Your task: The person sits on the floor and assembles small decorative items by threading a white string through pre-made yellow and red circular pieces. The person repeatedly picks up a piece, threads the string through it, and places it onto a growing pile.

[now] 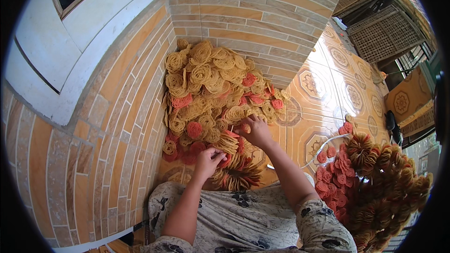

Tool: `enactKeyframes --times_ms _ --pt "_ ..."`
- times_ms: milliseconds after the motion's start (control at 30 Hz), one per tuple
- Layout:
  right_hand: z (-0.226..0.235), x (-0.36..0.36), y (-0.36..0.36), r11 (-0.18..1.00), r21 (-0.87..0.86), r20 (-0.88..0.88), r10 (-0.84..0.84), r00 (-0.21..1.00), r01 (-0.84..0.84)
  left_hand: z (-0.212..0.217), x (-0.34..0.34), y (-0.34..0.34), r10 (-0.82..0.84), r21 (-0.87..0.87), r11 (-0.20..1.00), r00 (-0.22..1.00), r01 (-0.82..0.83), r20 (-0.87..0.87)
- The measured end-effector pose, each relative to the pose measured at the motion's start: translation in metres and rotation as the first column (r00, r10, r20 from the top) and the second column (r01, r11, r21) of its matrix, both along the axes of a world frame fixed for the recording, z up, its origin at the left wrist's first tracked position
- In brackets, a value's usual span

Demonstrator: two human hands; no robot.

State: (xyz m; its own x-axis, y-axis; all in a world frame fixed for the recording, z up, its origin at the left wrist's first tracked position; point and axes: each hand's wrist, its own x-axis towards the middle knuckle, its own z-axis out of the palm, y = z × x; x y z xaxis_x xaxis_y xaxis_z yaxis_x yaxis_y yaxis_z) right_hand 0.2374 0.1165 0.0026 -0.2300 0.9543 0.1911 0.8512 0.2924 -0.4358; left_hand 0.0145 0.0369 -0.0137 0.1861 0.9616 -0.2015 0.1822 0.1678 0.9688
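Observation:
Tan and red coiled, lacy discs, like nests of thin dried strands, surround my hands. A packed row of these discs [226, 144] lies between them, with a thin pale stick or cord tip [232, 128] showing at its upper end. My left hand [211, 160] pinches the lower side of this row. Beside the tip, my right hand [255, 132] is closed with bent fingers, and a small red coiled disc [245, 128] shows at them. A fanned bunch of strung discs [240, 174] rests just below, against my patterned clothing.
A large heap of tan discs [206, 70] mixed with red ones fills the tiled wall corner ahead. On the right lie a pile of red discs [332, 182] and big strung bunches [389, 178]. A white cord [323, 146] crosses the patterned tile floor [300, 131].

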Motion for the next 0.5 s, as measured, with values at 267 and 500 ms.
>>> enactKeyframes --times_ms 267,500 --pt "-0.004 0.003 0.004 0.981 0.162 -0.066 -0.095 0.993 0.105 0.008 0.001 -0.001 -0.05 0.023 0.998 0.997 0.051 -0.061" --pt "0.029 -0.004 -0.004 0.987 -0.077 -0.446 -0.161 0.88 0.142 0.016 0.002 0.0 -0.063 0.024 0.998 0.993 0.065 -0.099"
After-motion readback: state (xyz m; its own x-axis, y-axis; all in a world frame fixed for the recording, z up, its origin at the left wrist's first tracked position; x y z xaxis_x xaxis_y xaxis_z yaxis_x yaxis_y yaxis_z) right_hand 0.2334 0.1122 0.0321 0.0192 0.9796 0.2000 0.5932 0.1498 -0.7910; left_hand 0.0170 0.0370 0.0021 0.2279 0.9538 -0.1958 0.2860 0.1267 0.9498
